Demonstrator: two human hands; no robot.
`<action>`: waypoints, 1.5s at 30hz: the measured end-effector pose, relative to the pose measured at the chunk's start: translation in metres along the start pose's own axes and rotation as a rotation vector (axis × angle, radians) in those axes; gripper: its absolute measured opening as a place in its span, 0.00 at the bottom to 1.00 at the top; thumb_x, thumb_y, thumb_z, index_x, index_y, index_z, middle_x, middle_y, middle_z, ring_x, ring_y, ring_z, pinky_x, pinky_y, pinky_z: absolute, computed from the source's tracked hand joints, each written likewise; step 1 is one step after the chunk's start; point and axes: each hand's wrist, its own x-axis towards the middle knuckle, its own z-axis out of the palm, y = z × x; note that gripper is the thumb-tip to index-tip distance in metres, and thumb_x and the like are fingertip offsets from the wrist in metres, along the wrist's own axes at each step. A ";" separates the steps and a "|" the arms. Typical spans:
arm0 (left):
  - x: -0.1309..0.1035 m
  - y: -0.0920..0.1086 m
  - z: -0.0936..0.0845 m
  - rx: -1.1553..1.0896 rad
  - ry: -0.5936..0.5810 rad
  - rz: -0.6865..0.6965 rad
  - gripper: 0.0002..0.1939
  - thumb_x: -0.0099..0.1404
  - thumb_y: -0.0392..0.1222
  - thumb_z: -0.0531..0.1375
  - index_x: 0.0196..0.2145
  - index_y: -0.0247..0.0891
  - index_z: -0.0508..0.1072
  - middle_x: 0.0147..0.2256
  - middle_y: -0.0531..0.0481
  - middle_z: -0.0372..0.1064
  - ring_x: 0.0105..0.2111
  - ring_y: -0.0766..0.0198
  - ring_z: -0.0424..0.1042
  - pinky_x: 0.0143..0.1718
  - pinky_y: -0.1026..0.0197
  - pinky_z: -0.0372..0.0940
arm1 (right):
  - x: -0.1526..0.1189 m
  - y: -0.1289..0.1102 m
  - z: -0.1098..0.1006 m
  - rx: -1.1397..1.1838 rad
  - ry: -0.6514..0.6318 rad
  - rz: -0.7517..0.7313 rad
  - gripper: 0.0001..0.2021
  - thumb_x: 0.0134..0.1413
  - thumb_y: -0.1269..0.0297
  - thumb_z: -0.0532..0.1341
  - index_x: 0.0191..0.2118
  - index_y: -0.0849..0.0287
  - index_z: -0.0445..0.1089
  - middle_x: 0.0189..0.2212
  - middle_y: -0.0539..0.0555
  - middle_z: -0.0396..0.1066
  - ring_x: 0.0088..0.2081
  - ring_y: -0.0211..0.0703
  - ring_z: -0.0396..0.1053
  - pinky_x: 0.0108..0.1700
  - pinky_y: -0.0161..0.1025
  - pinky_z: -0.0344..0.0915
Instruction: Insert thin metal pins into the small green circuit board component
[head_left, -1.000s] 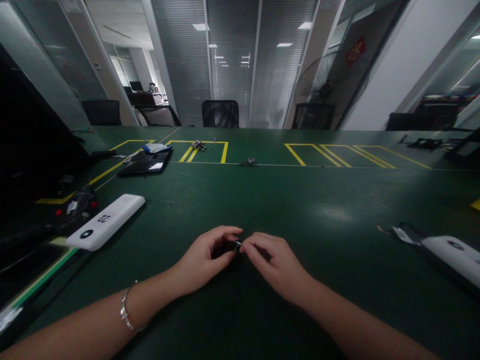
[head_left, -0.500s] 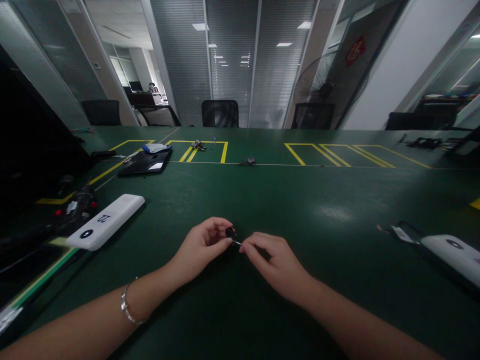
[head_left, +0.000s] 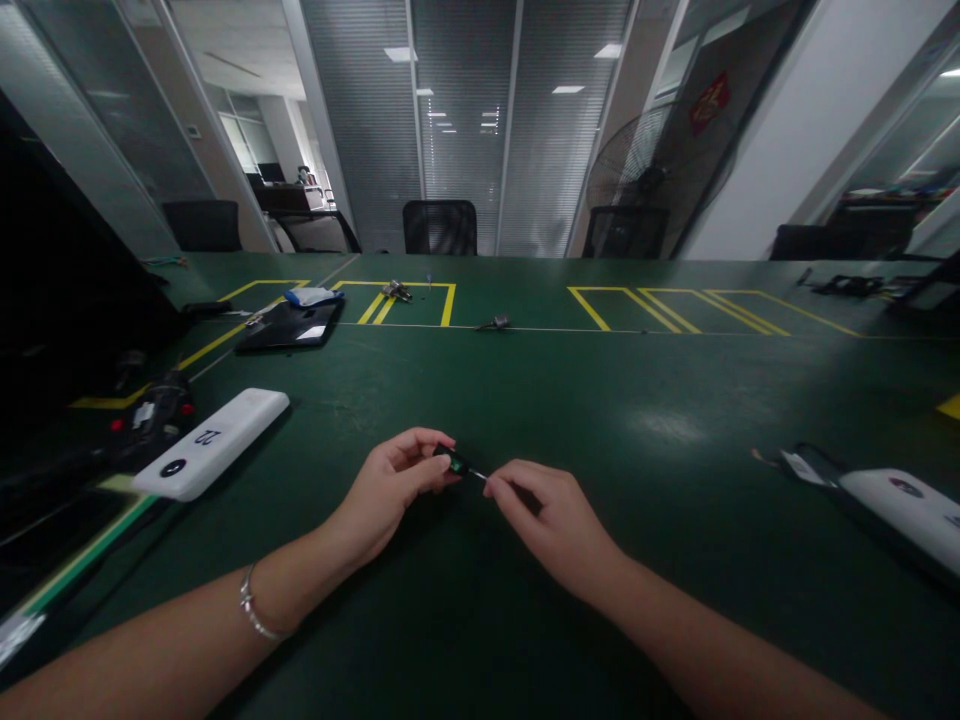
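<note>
Near the middle of the green table, my left hand [head_left: 397, 485] pinches a small black object [head_left: 453, 461] with a green patch on its face. A thin metallic piece [head_left: 477, 474] extends from its right end to the fingertips of my right hand [head_left: 551, 515]. Those fingertips are pressed together on the end of the thin piece. Both hands are held close to each other, and a silver bracelet [head_left: 255, 605] circles my left wrist. What the small object is cannot be made out.
A white power bank [head_left: 214, 443] marked 22 lies at left, another white device [head_left: 904, 505] at right. Farther back are a black folder [head_left: 289, 325], small metal parts [head_left: 397, 291] and a dark small item [head_left: 495, 323]. Black equipment [head_left: 161, 410] stands at far left.
My left hand has shifted slightly left and up, and the black object is turned so its green patch shows. More of the thin metallic piece is visible between the hands.
</note>
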 end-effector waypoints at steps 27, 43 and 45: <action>-0.007 0.002 0.004 0.283 -0.186 0.140 0.10 0.61 0.35 0.63 0.41 0.36 0.77 0.39 0.45 0.75 0.40 0.57 0.74 0.43 0.55 0.68 | 0.000 0.001 0.000 0.000 -0.027 -0.053 0.11 0.64 0.65 0.54 0.34 0.58 0.72 0.29 0.50 0.71 0.31 0.38 0.68 0.33 0.35 0.61; -0.002 -0.006 0.000 0.049 -0.199 0.078 0.08 0.64 0.31 0.61 0.42 0.34 0.71 0.46 0.43 0.74 0.45 0.59 0.73 0.49 0.56 0.66 | 0.001 0.001 0.000 0.076 0.072 -0.011 0.11 0.64 0.66 0.53 0.33 0.58 0.71 0.28 0.50 0.71 0.30 0.39 0.68 0.32 0.34 0.60; -0.002 -0.005 0.000 0.027 -0.207 0.081 0.10 0.64 0.29 0.60 0.43 0.35 0.68 0.45 0.43 0.75 0.45 0.59 0.74 0.50 0.55 0.65 | 0.001 0.001 0.000 0.080 0.070 -0.012 0.11 0.64 0.66 0.54 0.33 0.58 0.71 0.28 0.50 0.71 0.30 0.38 0.68 0.32 0.34 0.60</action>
